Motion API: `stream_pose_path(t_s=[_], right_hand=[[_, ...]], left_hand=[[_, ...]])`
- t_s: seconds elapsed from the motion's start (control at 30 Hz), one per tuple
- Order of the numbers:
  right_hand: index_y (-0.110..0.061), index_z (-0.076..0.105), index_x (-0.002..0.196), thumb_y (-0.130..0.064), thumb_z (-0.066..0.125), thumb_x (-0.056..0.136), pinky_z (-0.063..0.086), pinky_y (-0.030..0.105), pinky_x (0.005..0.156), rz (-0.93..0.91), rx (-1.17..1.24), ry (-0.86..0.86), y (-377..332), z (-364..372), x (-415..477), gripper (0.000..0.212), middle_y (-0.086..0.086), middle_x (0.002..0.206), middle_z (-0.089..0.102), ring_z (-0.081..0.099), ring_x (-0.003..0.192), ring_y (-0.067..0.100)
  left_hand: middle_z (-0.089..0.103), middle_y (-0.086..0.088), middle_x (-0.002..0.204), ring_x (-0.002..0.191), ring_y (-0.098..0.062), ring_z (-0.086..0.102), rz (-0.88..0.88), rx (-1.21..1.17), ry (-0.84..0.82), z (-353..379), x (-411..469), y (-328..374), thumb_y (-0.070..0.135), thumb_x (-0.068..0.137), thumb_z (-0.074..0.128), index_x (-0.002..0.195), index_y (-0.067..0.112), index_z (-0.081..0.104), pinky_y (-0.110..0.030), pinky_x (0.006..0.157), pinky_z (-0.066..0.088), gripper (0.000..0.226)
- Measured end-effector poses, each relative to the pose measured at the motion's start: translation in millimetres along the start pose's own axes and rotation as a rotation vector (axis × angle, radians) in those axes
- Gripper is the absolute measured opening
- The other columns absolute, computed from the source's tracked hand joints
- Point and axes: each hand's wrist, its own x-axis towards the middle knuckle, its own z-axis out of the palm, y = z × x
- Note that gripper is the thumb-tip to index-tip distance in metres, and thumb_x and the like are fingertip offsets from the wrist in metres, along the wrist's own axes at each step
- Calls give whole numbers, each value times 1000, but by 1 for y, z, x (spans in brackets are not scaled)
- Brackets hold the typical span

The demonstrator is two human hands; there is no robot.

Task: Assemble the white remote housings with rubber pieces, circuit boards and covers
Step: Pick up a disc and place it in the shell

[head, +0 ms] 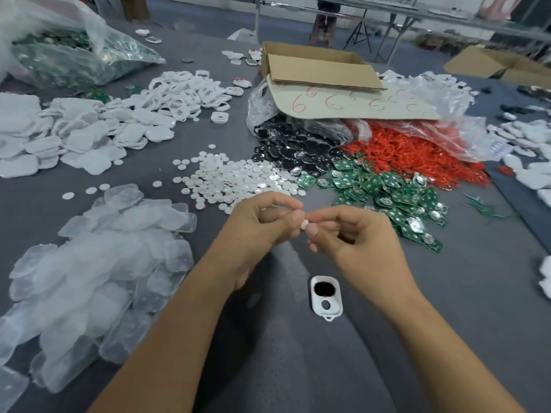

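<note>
My left hand (259,222) and my right hand (354,234) meet above the grey table, and both pinch one small white disc (304,224) between their fingertips. Below them a white remote housing (326,297) lies open on the table with a dark round piece in its upper part and a small hole below. Behind my hands lie a pile of small white discs (232,177), green circuit boards (387,192), black round pieces (298,150) and red rubber rings (417,153). Translucent covers (98,263) are heaped at the left.
White housings and frames (98,129) spread across the back left, beside a plastic bag of green boards (68,55). A cardboard box (316,67) and a marked card (351,102) sit at the back. More white parts (530,150) lie at the right edge.
</note>
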Motion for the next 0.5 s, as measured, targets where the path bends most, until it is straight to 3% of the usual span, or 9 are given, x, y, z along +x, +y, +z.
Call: stream_pose_path(t_s=[0.13, 0.3, 0.4, 0.5], right_hand=[[-27, 76, 86, -10, 77, 86, 58, 34, 70, -62, -66, 76, 1, -9, -13, 18, -6, 76, 74, 69, 70, 17], [-24, 73, 83, -17, 79, 85, 50, 22, 64, -201, -363, 99, 4, -25, -22, 10, -12, 77, 70, 65, 72, 9], [-24, 72, 77, -6, 76, 84, 40, 10, 61, -117, -420, 36, 5, -35, -30, 20, -14, 70, 68, 62, 67, 4], [-28, 70, 72, -1, 71, 82, 42, 9, 60, -10, -508, -109, 5, -40, -43, 29, -18, 69, 67, 61, 65, 2]], left_hand=[[76, -8, 88, 82, -12, 72, -63, -138, -93, 11, -4, -2, 4, 90, 70, 104, 11, 70, -18, 76, 57, 16], [76, -8, 98, 96, -20, 75, -76, -83, -213, 15, -6, -7, 5, 87, 73, 112, 10, 68, -24, 83, 58, 25], [74, 2, 110, 100, -15, 72, 53, 219, -299, 7, -5, -4, 18, 84, 84, 117, 27, 67, -23, 83, 56, 38], [67, 18, 121, 114, 0, 57, 111, 550, -477, 0, -7, -3, 39, 62, 95, 124, 49, 58, -16, 83, 43, 73]])
